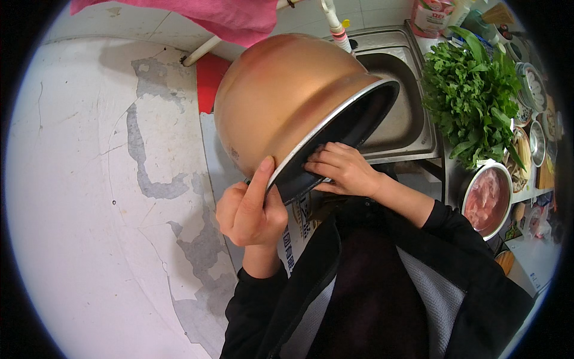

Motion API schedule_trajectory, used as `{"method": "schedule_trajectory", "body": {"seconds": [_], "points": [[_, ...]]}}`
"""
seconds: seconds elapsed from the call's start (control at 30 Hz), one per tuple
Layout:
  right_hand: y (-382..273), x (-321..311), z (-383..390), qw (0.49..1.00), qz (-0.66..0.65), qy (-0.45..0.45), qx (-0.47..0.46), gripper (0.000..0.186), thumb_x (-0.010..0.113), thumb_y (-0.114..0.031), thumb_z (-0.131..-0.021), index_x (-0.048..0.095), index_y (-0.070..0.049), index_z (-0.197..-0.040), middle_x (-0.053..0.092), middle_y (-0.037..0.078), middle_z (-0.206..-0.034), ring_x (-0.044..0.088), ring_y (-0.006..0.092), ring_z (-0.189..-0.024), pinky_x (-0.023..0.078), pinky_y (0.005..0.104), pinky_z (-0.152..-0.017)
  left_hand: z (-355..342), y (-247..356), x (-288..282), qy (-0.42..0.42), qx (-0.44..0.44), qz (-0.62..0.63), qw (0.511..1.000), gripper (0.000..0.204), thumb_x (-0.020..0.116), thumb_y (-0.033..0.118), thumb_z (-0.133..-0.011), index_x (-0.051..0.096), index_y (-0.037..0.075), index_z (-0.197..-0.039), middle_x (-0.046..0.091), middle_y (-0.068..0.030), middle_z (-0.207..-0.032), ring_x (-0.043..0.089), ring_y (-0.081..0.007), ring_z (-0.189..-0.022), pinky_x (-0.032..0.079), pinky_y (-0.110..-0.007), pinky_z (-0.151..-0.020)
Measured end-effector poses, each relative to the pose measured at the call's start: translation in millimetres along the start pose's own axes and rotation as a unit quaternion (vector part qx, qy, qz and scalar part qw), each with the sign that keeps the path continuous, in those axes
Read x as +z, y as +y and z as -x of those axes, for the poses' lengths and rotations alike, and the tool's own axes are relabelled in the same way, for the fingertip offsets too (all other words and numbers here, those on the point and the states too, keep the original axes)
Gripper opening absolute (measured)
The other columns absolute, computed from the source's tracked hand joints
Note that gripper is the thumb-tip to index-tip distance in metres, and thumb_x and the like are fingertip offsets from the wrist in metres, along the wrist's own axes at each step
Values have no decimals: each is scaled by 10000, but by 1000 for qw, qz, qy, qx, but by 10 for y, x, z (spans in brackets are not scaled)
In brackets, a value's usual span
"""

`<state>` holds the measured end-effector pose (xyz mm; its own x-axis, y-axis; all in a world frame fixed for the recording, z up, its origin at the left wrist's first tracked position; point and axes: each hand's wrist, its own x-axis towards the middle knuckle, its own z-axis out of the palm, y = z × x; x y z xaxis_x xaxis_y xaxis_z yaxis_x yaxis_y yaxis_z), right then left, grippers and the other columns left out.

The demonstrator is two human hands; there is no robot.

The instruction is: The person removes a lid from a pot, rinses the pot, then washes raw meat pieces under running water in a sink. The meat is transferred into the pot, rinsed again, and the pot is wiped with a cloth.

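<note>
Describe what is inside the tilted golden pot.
The right hand reaches into the black opening of the pot. Its tilted side covers the deeper inside, which cannot be seen.

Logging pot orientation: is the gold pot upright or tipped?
Tipped. The gold pot has a slanted rim, its dark inside facing the picture's lower right.

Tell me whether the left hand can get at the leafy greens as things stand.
Probably not: the left hand holds the golden pot; the pot and right hand lie in its way to the leafy greens.
</note>
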<state>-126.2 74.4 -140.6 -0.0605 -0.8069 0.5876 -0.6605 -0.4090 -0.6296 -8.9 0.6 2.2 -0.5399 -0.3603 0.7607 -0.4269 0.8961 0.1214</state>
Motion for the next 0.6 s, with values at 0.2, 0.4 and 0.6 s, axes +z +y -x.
{"method": "schedule_trajectory", "body": {"seconds": [0.2,0.4,0.6], "points": [[-7,-27,2,1000,-19,-9,5,365,688,-215,-580,579,-34,-878,548,62,-890,518,213,-825,432,319,-715,-7,-6,36,8,-22,8,1000,442,587,-129,-481,670,35,-883,454,-45,-493,397,-141,-394,321,-231,-387],[25,42,12,1000,-19,-19,11,378,700,-245,-565,568,-29,-845,540,56,-851,515,228,-806,432,323,-694,-8,-20,58,-33,-34,38,998,441,573,-137,-525,658,34,-922,462,-55,-510,380,-139,-397,318,-230,-397],[33,45,12,998,-50,-45,9,364,709,-269,-558,552,-42,-796,522,62,-804,509,230,-789,428,326,-689,-13,-51,83,-51,-107,26,993,409,563,-130,-605,647,48,-964,478,-44,-545,387,-114,-439,313,-233,-420]]}}
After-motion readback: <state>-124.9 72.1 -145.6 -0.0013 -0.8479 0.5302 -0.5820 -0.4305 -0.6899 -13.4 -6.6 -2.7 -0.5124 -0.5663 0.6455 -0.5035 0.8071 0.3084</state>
